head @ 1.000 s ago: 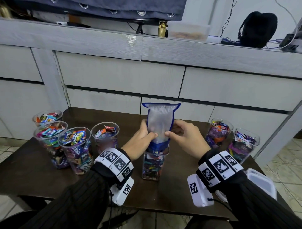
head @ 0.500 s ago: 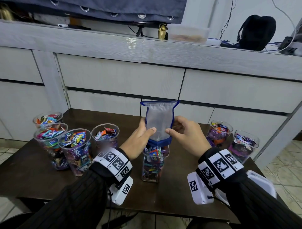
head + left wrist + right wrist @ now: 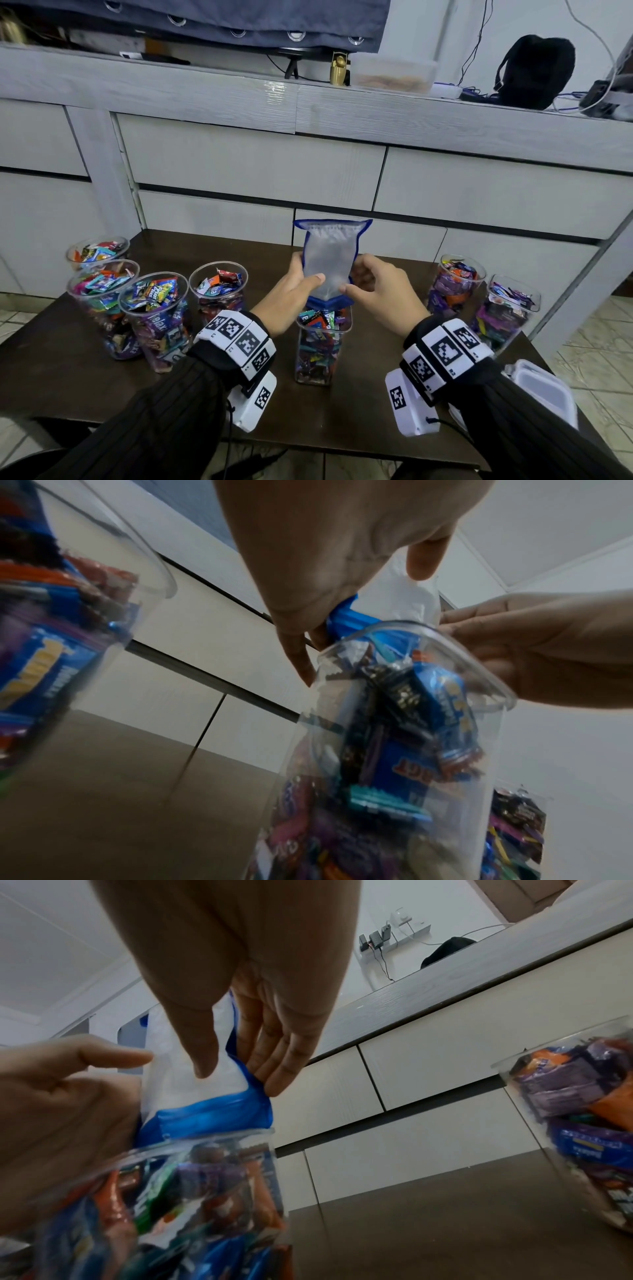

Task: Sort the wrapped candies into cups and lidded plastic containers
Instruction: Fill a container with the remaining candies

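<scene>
Both hands hold the blue-edged bag [image 3: 329, 263] upside down, mouth at the rim of the square container [image 3: 322, 346] at the near middle of the table [image 3: 61, 359]. Left hand [image 3: 291, 298] grips the bag's left side, thumb across the front. Right hand [image 3: 383, 298] pinches the right edge, thumb in front, fingers behind.

Bag looks flat and pale, so I judge it near empty. To finish the pour well: keep the mouth over the rim, squeeze downward from the top, lift straight up. Container looks full to the brim, so candies could spill.

Head view alone gives the layout: four filled cups [image 3: 154, 318] on the left, two filled containers [image 3: 455, 284] on the right, a lid [image 3: 544, 390] at the near right edge.

Left wrist view shows wrappers packed right up to the container's rim, with the bag's blue band [image 3: 346, 620] just above it. Right wrist view shows the right fingers [image 3: 274, 1047] lying nearly straight behind the bag.
</scene>
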{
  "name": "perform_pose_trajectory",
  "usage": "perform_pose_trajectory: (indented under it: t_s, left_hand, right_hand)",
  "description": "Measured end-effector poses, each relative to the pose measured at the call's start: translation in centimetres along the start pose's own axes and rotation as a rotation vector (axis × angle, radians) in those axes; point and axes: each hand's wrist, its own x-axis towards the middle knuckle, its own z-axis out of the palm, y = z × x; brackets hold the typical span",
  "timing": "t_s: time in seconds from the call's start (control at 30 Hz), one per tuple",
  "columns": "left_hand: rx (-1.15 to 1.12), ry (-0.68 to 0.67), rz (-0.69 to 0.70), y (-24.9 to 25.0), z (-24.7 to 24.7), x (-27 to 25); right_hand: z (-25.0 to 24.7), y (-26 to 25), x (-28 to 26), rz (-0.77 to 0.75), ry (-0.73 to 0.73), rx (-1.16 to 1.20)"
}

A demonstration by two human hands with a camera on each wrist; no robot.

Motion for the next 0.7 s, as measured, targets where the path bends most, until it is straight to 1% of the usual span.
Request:
perform_pose_trajectory:
  t_s: [0.1,0.23,0.37,0.43,0.6,0.7]
  left_hand:
    - [-0.014,0.02,0.023,0.0,-0.4,0.1]
    - [-0.002,-0.016,0.02,0.1,-0.2,0.0]
    - [0.018,0.016,0.017,0.0,-0.4,0.2]
    - [0.034,0.033,0.019,0.0,-0.9,0.2]
    - [0.122,-0.008,-0.008,-0.1,-1.0,0.2]
    - [0.143,0.055,0.02,-0.1,-1.1,0.3]
  right_hand:
    - [-0.2,0.1,-0.1,0.005,0.029,0.024]
    - [0.1,0.1,-0.2,0.037,-0.007,0.073]
    - [0.7,0.2,-0.4,0.051,-0.007,0.14]
    - [0.5,0.5,-0.2,0.058,-0.003,0.119]
    - [1.0,0.7,-0.4,0.076,-0.04,0.067]
    - [1.4,0.9,-0.4,0.091,-0.019,0.092]
